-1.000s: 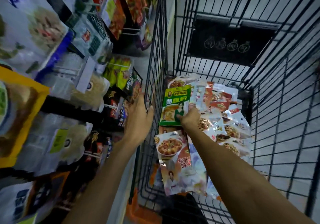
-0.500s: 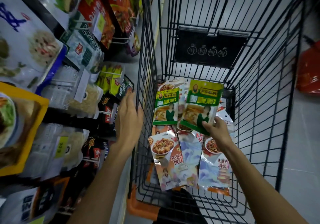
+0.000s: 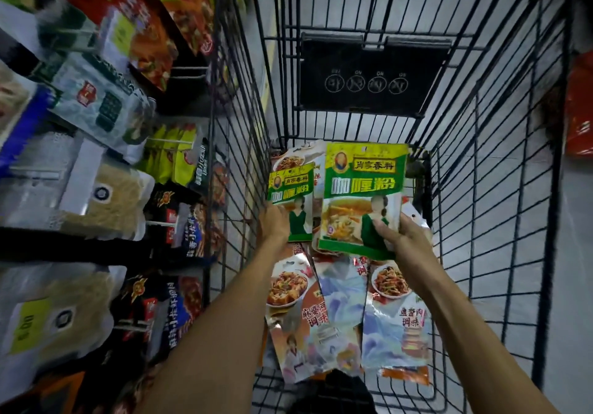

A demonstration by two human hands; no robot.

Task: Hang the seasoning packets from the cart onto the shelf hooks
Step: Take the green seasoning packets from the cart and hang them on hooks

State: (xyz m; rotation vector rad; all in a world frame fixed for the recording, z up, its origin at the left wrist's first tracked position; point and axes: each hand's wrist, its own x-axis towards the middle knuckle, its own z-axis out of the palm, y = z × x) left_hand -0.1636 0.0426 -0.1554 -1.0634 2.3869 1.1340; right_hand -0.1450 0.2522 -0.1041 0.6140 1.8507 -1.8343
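shot from head height, aimed forward and steeply down into the cart (image 3: 481, 208). wide lens, with wires bowed toward the edges. close over both forearms, with left hand (image 3: 274, 222) and right hand (image 3: 406, 240) mid-frame and packet (image 3: 359, 195) print readable. shelf (image 3: 96, 247) down the left edge, floor (image 3: 574, 253) at far right.

- Shelf (image 3: 80, 208) at nine o'clock of the cart (image 3: 500, 189)
- Loose packets (image 3: 396, 327) lie in the cart
- Raised packet (image 3: 362, 189) above them, second packet (image 3: 290, 189) at its nine o'clock
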